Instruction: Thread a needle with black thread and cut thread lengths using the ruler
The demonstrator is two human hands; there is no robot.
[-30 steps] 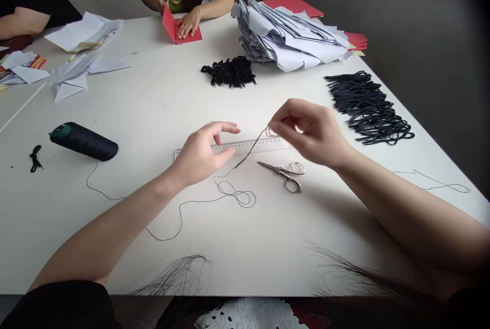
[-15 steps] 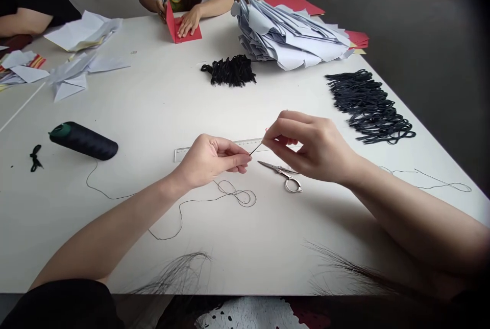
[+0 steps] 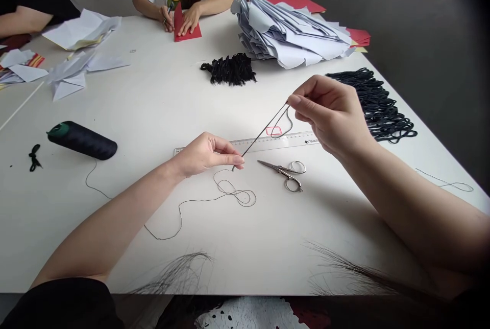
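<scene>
A dark thread (image 3: 264, 131) runs taut and slanting between my two hands. My left hand (image 3: 209, 155) pinches its lower end between thumb and fingers, just over the near edge of the clear ruler (image 3: 294, 140). Higher up and to the right, my right hand (image 3: 333, 109) pinches the upper end, and a loose loop hangs below those fingertips. Small metal scissors (image 3: 281, 169) lie on the table between and below the hands. Thin thread curls on the tabletop beneath my left hand, and another line of it leads left to a black thread spool (image 3: 82, 140) lying on its side.
Bundles of looped black cord (image 3: 383, 109) lie at the right, partly behind my right hand. A black tassel bunch (image 3: 229, 69) and a tall stack of white paper (image 3: 291, 30) lie farther back. Across the table a person holds folded red paper (image 3: 187, 27). White papers (image 3: 82, 30) lie left.
My right hand has moved up and right, drawing out a longer stretch of thread. My left hand has shifted slightly left. The scissors and ruler show more fully.
</scene>
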